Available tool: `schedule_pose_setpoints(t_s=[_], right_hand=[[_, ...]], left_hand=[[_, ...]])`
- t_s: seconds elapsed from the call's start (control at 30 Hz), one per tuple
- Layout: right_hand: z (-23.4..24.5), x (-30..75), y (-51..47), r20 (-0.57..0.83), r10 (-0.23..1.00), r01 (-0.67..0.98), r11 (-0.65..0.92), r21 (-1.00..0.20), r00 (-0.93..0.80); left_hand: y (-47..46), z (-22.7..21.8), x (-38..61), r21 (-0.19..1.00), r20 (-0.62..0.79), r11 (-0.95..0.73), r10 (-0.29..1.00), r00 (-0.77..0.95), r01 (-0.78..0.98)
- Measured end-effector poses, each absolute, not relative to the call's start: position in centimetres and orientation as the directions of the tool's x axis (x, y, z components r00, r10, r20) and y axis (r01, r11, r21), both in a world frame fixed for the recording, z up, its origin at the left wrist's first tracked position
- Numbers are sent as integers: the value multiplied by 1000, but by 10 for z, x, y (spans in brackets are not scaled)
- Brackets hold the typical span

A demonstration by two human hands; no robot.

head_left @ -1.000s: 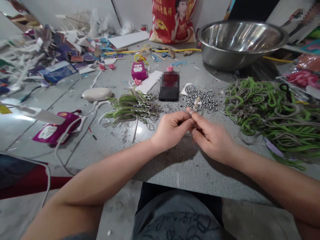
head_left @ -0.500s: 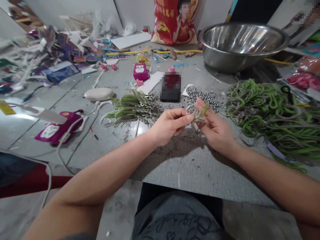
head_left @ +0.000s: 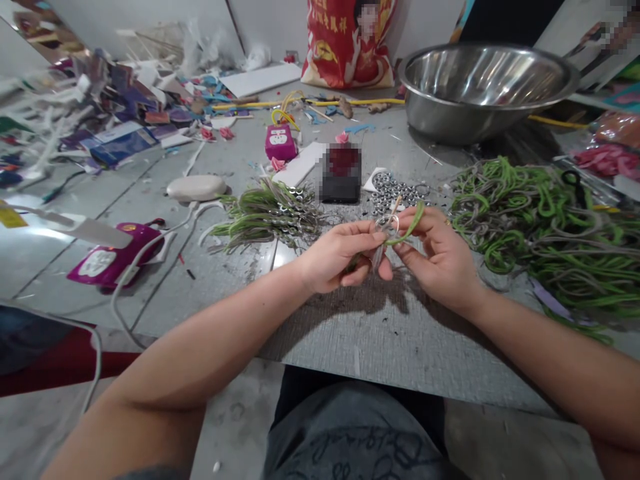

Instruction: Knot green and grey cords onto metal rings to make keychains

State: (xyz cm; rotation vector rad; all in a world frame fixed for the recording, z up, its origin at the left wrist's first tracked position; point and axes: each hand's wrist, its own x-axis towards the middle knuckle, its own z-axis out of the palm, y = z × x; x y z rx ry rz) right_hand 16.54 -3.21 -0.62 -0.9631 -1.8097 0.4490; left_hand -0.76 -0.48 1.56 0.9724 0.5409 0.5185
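My left hand [head_left: 338, 257] and my right hand [head_left: 440, 259] meet above the grey table [head_left: 370, 333], both pinched closed. Between them is a small metal ring [head_left: 387, 225] with a green cord [head_left: 411, 225] passing through it. The left fingers pinch the ring and the cord's lower end; the right fingers grip the green cord, which arches up over them. Just behind the hands lies a heap of loose metal rings [head_left: 400, 193]. A pile of green and grey cords [head_left: 545, 220] lies to the right, and a bundle of cords with rings attached [head_left: 265, 213] to the left.
A dark phone [head_left: 341, 175] lies behind the hands. A large steel bowl [head_left: 485, 83] stands at the back right, a red printed bag [head_left: 347, 40] behind it. A white oval object [head_left: 196, 188], magenta cases [head_left: 113, 260] and scattered paper scraps [head_left: 115, 100] fill the left side.
Both hands lifted slightly. The right hand drew the green cord up through the ring so that it arches over the fingers; a second ago only a stub showed above the pinch.
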Motion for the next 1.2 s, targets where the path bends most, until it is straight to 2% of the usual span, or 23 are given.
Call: schedule_pose_setpoints(t_s=[0.1,0.3,0.57,0.67,0.77,0.83,1.0,1.1,1.2], right_hand=[[2,169,-31,569,780,454,619,-641,-260],[10,175,-23,473,807,470,590,-656,-353],[13,172,-27,374,872,438,484,-757,-317],[18,174,-29,221,866,357,400,-844,-449],[22,178,-28,103,782,312,361,-879,-615],[22,180,-26,111,766,350,412,-842,-634],[17,183,-22,243,782,487,565,-666,-574],[18,183,-22,235,801,542,556,-630,-550],[20,183,-21,162,826,574,502,-647,-540]], left_hand=[[-3,16,-9,862,-197,474,638,745,-179],[-1,17,-10,879,-212,454,648,731,-147],[-3,13,-9,884,-230,456,622,748,-107],[-3,14,-10,872,-233,476,609,758,-115],[-4,14,-11,857,-248,506,578,778,-102],[-3,14,-12,850,-250,517,564,787,-101],[-4,15,-11,831,-260,542,579,773,-126],[-4,16,-10,828,-266,543,597,757,-138],[-4,15,-9,840,-252,525,599,760,-136]])
